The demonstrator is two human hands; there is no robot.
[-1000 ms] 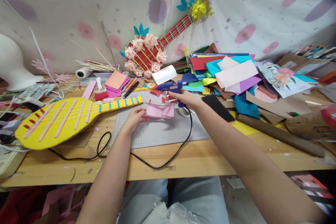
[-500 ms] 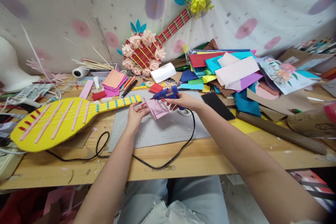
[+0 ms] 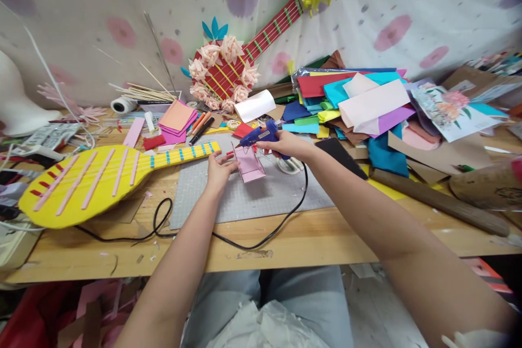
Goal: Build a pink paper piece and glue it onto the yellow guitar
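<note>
My right hand (image 3: 285, 145) grips a blue glue gun (image 3: 256, 136) whose nozzle points left at the top edge of a small pink paper piece (image 3: 249, 164). My left hand (image 3: 220, 166) steadies that pink piece from its left side, fingers pressed against it. The piece rests on a grey cutting mat (image 3: 248, 196). The gun's black cord (image 3: 228, 234) loops across the mat and the wooden table (image 3: 310, 242).
A yellow cardboard guitar (image 3: 101, 179) lies at left. A red guitar with paper flowers (image 3: 236, 70) leans on the backdrop. Coloured paper sheets (image 3: 359, 103) pile up at right, beside a black phone (image 3: 340, 155) and a wooden stick (image 3: 440, 204). Markers (image 3: 199, 128) and skewers (image 3: 142, 95) lie behind.
The glue gun came down and left to the pink piece. My left hand turned the piece from lying flat to standing tilted on the mat.
</note>
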